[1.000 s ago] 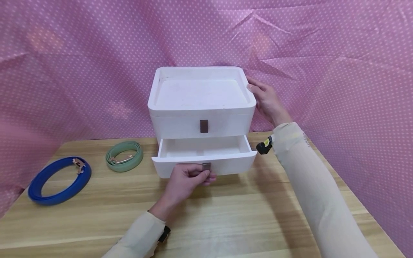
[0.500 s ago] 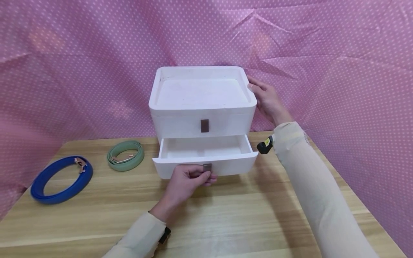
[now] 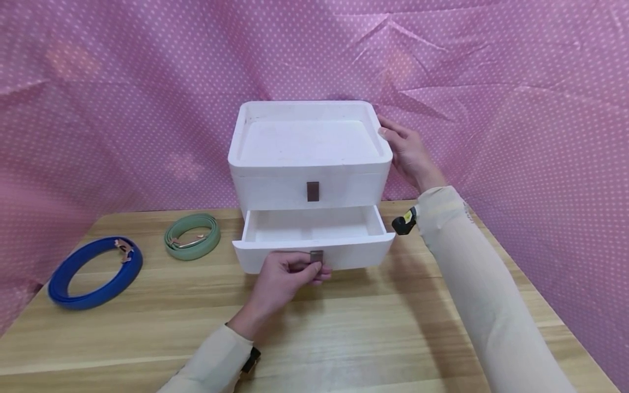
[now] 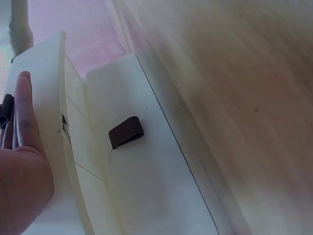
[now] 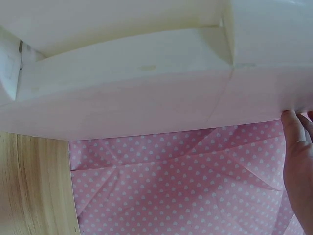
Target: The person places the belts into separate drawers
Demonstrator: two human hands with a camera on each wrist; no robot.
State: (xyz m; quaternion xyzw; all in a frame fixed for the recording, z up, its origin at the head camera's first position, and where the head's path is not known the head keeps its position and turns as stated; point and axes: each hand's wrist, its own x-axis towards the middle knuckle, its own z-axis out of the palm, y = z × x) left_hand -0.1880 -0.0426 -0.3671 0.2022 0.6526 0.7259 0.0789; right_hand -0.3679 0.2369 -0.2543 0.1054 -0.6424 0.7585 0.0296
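A white drawer unit [image 3: 309, 188] stands at the back of the table, with a shallow tray top [image 3: 309, 142] that has nothing in it. One drawer [image 3: 354, 254] is pulled out, and its inside is bare. My left hand [image 3: 282, 278] pinches the brown pull tab [image 3: 316, 256] on that drawer's front, thumb over it. Below it, the left wrist view shows a closed lower drawer [image 4: 146, 171] with its own brown tab [image 4: 126, 132]. My right hand [image 3: 408, 153] rests on the unit's right side, thumb at the top rim; in the right wrist view its fingertips touch the side wall.
A coiled green belt [image 3: 210, 240] lies left of the unit on the wooden table [image 3: 368, 333]. Farther left lies a coiled blue belt [image 3: 108, 284] with a copper-coloured buckle. Pink dotted cloth [image 3: 314, 49] hangs behind the unit and along both sides.
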